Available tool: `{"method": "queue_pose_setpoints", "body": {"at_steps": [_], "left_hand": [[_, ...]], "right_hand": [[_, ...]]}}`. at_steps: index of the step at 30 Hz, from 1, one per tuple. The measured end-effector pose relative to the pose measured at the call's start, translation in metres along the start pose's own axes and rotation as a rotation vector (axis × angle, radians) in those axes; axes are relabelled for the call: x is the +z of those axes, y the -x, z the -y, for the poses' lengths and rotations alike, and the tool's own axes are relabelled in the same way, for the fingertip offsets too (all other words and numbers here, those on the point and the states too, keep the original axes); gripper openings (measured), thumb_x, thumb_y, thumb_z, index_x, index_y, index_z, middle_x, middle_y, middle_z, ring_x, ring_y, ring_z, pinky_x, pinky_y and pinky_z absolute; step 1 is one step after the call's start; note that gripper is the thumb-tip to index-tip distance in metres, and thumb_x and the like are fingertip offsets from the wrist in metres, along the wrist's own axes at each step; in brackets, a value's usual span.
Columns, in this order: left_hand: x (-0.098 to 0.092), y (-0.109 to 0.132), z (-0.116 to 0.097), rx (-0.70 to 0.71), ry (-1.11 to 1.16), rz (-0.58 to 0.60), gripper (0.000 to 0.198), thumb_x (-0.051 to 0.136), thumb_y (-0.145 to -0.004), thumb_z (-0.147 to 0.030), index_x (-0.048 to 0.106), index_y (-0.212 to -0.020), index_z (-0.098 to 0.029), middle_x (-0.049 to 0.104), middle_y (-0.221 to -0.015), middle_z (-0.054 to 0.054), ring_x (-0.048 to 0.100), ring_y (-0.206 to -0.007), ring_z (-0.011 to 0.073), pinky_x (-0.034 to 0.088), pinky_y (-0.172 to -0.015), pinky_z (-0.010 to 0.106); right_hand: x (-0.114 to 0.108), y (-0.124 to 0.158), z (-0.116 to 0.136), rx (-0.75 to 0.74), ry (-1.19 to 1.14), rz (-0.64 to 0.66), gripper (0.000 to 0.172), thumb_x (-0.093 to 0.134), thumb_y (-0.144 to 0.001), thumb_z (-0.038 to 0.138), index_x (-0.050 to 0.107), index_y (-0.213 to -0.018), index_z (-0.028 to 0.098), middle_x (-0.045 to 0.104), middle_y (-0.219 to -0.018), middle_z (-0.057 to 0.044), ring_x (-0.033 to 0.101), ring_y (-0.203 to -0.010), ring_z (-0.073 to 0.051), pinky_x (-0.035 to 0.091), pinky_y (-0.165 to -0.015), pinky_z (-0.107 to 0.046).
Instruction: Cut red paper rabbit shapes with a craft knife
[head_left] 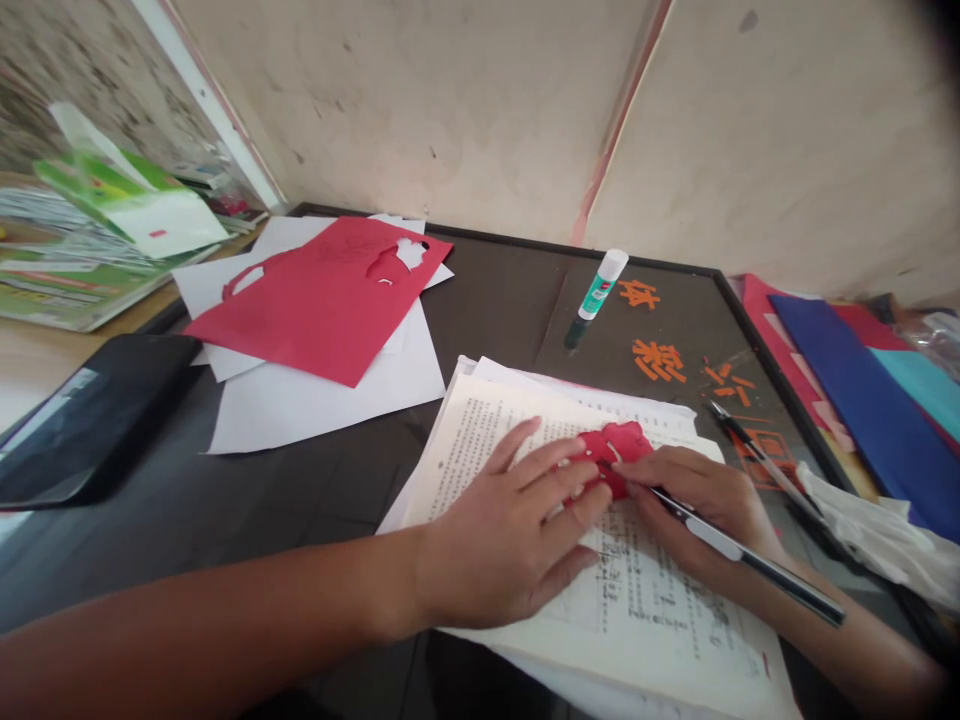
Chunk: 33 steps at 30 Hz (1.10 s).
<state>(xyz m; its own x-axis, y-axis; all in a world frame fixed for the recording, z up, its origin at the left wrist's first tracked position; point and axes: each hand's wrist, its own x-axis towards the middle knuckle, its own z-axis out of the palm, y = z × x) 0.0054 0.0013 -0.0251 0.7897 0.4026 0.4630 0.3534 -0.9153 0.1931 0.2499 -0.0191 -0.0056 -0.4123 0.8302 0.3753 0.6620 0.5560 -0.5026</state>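
Observation:
An open book point(637, 590) with printed pages lies on the dark table, and a small red paper cutout point(626, 440) rests on it. My left hand point(517, 520) lies spread over the page, its fingertips on the left part of the cutout. From the right, my right hand point(705, 500) is closed around a silver and black pen-like tool point(750, 560). Its fingertips meet the cutout's right edge. The tool's tip is hidden by the fingers.
A glue stick point(602, 285) stands behind the book, left of orange paper characters point(658, 360). Another pen point(757, 455) lies at the right near coloured sheets point(862, 400). Red paper point(322, 300) tops white sheets point(330, 410) at the left, beside a dark phone-like device point(90, 420).

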Motion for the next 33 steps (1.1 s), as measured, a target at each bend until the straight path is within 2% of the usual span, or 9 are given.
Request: {"method": "queue_pose_setpoints", "body": {"at_steps": [2, 4, 8, 12, 17, 21, 25, 28, 33], "left_hand": [[0.005, 0.001, -0.002, -0.115, -0.066, 0.014, 0.050, 0.042, -0.101, -0.044, 0.053, -0.133, -0.008, 0.057, -0.137, 0.017, 0.041, -0.138, 0.0315, 0.014, -0.119, 0.056], [0.007, 0.002, -0.004, -0.111, -0.102, 0.033, 0.050, 0.042, -0.101, -0.045, 0.054, -0.131, -0.007, 0.059, -0.134, 0.019, 0.044, -0.135, 0.0333, 0.014, -0.118, 0.059], [0.003, 0.002, -0.005, 0.003, -0.051, -0.005, 0.044, 0.046, -0.100, -0.042, 0.059, -0.125, -0.008, 0.067, -0.121, 0.016, 0.054, -0.124, 0.0313, 0.014, -0.118, 0.060], [-0.005, 0.001, -0.004, 0.213, 0.079, 0.034, 0.041, 0.046, -0.100, -0.041, 0.058, -0.126, -0.012, 0.066, -0.125, 0.011, 0.052, -0.126, 0.0271, 0.013, -0.121, 0.055], [0.001, 0.001, 0.000, -0.101, -0.066, 0.062, 0.059, 0.041, -0.101, -0.048, 0.040, -0.144, -0.007, 0.042, -0.151, 0.019, 0.027, -0.145, 0.0343, 0.008, -0.118, 0.060], [0.007, 0.002, 0.001, -0.156, -0.079, 0.179, 0.073, 0.032, -0.099, -0.063, 0.040, -0.145, -0.006, 0.041, -0.150, 0.021, 0.026, -0.145, 0.0383, 0.007, -0.115, 0.065], [0.002, 0.003, -0.003, -0.054, -0.081, 0.070, 0.059, 0.038, -0.101, -0.054, 0.052, -0.134, -0.008, 0.063, -0.128, 0.016, 0.037, -0.139, 0.0360, -0.002, -0.117, 0.062], [-0.003, 0.002, -0.005, 0.085, -0.010, 0.009, 0.046, 0.044, -0.101, -0.045, 0.055, -0.131, -0.011, 0.069, -0.114, 0.009, 0.050, -0.128, 0.0293, 0.002, -0.120, 0.058], [-0.001, 0.002, -0.004, -0.022, -0.101, -0.020, 0.044, 0.045, -0.100, -0.040, 0.055, -0.131, -0.010, 0.058, -0.135, 0.017, 0.045, -0.134, 0.0320, 0.017, -0.117, 0.058]], "right_hand": [[0.001, 0.001, 0.000, 0.011, -0.005, -0.004, 0.027, 0.059, -0.085, 0.008, 0.068, -0.103, 0.027, 0.075, -0.085, -0.003, 0.070, -0.072, -0.018, 0.056, -0.065, -0.032], [0.001, 0.003, -0.001, 0.016, -0.013, -0.007, 0.028, 0.060, -0.085, 0.008, 0.068, -0.105, 0.026, 0.074, -0.086, -0.003, 0.070, -0.073, -0.018, 0.056, -0.065, -0.031], [0.001, 0.003, -0.001, 0.032, -0.062, -0.004, 0.026, 0.061, -0.085, 0.009, 0.068, -0.106, 0.024, 0.074, -0.088, -0.003, 0.070, -0.073, -0.015, 0.055, -0.064, -0.027], [0.001, 0.002, -0.002, 0.036, -0.087, 0.002, 0.024, 0.062, -0.085, 0.010, 0.068, -0.104, 0.023, 0.073, -0.086, -0.002, 0.070, -0.071, -0.015, 0.055, -0.064, -0.026], [0.002, 0.001, 0.001, 0.076, -0.088, 0.023, 0.027, 0.059, -0.086, 0.008, 0.069, -0.103, 0.026, 0.073, -0.085, -0.003, 0.070, -0.070, -0.016, 0.055, -0.063, -0.028], [0.003, 0.003, 0.000, 0.042, -0.075, -0.003, 0.028, 0.060, -0.085, 0.010, 0.069, -0.106, 0.026, 0.074, -0.085, -0.003, 0.070, -0.069, -0.017, 0.055, -0.061, -0.028], [0.002, 0.004, -0.004, 0.037, -0.052, 0.009, 0.028, 0.059, -0.086, 0.009, 0.067, -0.107, 0.026, 0.075, -0.092, -0.005, 0.072, -0.077, -0.019, 0.057, -0.068, -0.031], [0.001, 0.004, -0.004, 0.024, -0.073, 0.020, 0.030, 0.060, -0.085, 0.007, 0.067, -0.108, 0.026, 0.074, -0.091, -0.004, 0.071, -0.075, -0.018, 0.057, -0.066, -0.029], [0.002, 0.004, -0.003, 0.052, -0.098, 0.026, 0.031, 0.061, -0.084, 0.006, 0.069, -0.106, 0.026, 0.074, -0.090, -0.003, 0.071, -0.074, -0.017, 0.056, -0.066, -0.028]]}}
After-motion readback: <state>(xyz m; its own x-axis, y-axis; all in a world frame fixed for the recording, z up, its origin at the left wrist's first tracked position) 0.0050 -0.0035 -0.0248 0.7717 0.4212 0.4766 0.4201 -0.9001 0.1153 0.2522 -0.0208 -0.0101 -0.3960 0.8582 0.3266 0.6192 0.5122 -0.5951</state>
